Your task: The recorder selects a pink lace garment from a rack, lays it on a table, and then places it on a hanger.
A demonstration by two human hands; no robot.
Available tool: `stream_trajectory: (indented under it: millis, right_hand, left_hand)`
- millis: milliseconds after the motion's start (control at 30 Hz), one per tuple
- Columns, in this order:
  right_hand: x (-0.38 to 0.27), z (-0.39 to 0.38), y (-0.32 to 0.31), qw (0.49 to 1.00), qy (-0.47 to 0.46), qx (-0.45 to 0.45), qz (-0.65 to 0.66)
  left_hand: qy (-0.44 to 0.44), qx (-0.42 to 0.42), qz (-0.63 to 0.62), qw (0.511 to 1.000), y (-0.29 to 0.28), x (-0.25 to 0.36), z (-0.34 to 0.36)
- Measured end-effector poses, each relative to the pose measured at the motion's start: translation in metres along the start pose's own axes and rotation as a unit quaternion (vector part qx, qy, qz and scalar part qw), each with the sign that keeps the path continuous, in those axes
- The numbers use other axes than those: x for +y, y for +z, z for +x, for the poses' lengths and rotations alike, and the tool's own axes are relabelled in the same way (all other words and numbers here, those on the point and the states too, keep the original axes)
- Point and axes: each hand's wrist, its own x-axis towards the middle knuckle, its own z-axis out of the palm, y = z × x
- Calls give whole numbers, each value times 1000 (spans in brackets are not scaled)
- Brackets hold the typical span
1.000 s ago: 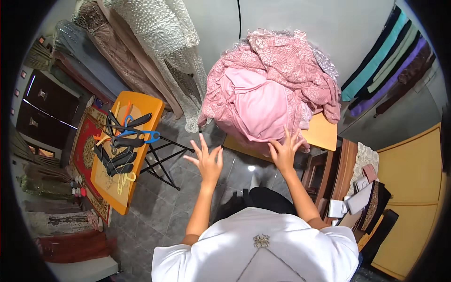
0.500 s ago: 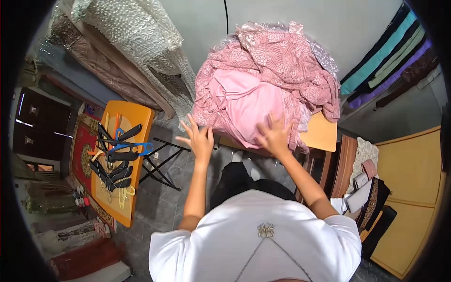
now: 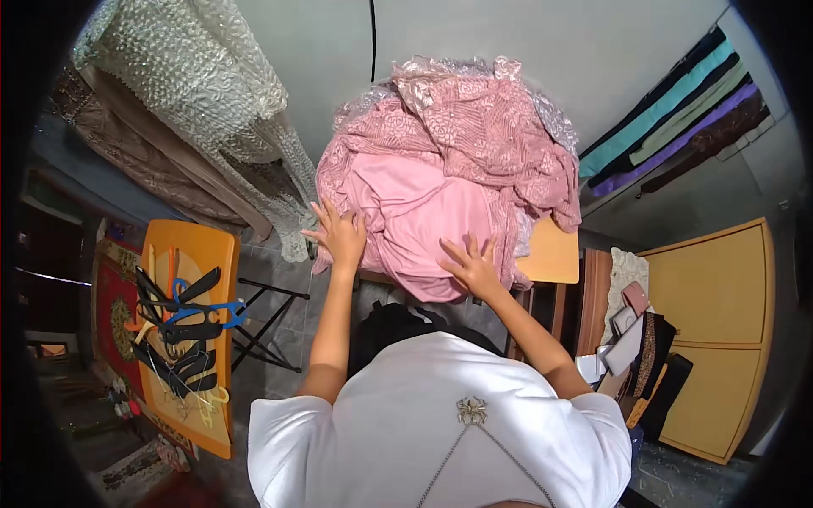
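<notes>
- I see the left hand (image 3: 343, 241) and right hand (image 3: 472, 273) well apart, fingers spread over the pink garment (image 3: 423, 203), which lies heaped on the yellow table (image 3: 552, 252).
- Since a second ago, both have moved forward over it.
- The pink garment hides most of the table; I can't tell how firmly they press.

The pink cloth (image 3: 428, 216) looks smooth, the patterned lace (image 3: 483, 127) rough.

Silvery beaded gown (image 3: 196, 93), yellow cabinet (image 3: 711, 284), red rug (image 3: 117, 296)
</notes>
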Motion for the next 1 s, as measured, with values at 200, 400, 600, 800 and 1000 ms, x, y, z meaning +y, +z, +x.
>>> stream_trajectory:
  millis: [200, 400, 600, 800, 1000]
  right_hand:
    - [-3, 14, -46, 998, 42, 14, 44]
    - [2, 31, -72, 989, 107, 103, 21]
    - [1, 64, -90, 957, 189, 220, -14]
    - [-5, 95, -72, 957, 278, 84, 15]
    - [-11, 71, -65, 947, 314, 54, 33]
  left_hand:
    - [-22, -41, 3, 999, 15, -2, 12]
    - [14, 14, -45, 999, -9, 14, 31]
    - [130, 109, -64, 983, -55, 42, 23]
    - [231, -23, -124, 965, -54, 49, 1]
    - [129, 97, -68, 985, -40, -14, 21]
